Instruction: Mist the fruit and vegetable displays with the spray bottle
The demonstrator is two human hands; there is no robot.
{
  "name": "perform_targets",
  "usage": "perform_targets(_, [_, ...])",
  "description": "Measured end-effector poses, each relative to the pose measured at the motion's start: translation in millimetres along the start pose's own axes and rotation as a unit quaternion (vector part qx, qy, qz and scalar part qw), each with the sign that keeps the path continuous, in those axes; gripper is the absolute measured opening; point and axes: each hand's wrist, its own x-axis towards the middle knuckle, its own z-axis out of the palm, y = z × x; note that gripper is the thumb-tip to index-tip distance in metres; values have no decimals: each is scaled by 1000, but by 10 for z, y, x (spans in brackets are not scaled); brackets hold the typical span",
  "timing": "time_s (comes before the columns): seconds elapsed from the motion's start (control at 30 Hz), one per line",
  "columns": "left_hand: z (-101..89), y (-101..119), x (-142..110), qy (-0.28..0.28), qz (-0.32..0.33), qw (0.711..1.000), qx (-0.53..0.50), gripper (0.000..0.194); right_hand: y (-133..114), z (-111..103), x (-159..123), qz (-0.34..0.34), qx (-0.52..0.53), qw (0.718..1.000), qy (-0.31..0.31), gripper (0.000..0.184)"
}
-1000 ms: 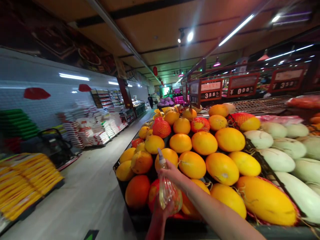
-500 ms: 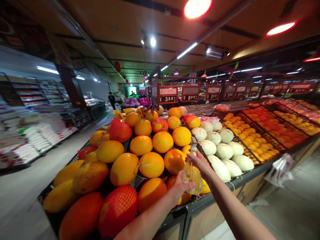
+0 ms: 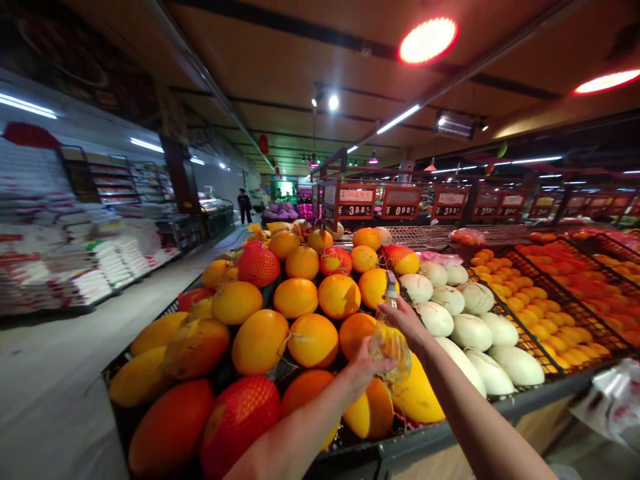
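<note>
A clear spray bottle (image 3: pixel 395 350) with a grey top is held upright between my hands, over the front of the melon display. My left hand (image 3: pixel 366 368) wraps the lower body of the bottle from the left. Around the neck, just under the spray head, my right hand (image 3: pixel 406 323) is closed. Yellow melons (image 3: pixel 313 340) lie in rows behind and left of the bottle, some in red foam nets (image 3: pixel 241 419). Pale green-white melons (image 3: pixel 471 332) lie to the right of my right hand.
Black crates of orange fruit (image 3: pixel 543 313) slope away on the right. Price signs (image 3: pixel 356 200) stand behind the melons. A person in dark clothes (image 3: pixel 245 205) stands in the far aisle. White sacks (image 3: pixel 113 263) are stacked at left. A plastic bag (image 3: pixel 615 403) hangs at lower right.
My view has turned left, so the display appears shifted right and lower. Both hands still hold the spray bottle, which now appears in front of different melons.
</note>
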Motion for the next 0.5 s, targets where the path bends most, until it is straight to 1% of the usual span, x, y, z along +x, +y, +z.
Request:
perform_targets(0.1, [-290,248,-176,47,37,998,-2,71,-60,509,119,-21,-9,998,-60,36])
perform_targets(0.2, [-571,507,-404,86,80,993,-7,62,-88,1072,218,-42,-6,991,-126,33])
perform_targets(0.33, [-951,821,-709,131,148,980,-4,64,-123,1863,290,-68,10,974,-215,32])
perform_targets(0.4, [-1146,969,-854,162,173,971,4,65,-170,2246,286,-79,14,964,-255,31])
perform_targets(0.5, [-1404,1176,-1092,215,204,955,18,73,-260,2764,242,-86,18,947,-310,34])
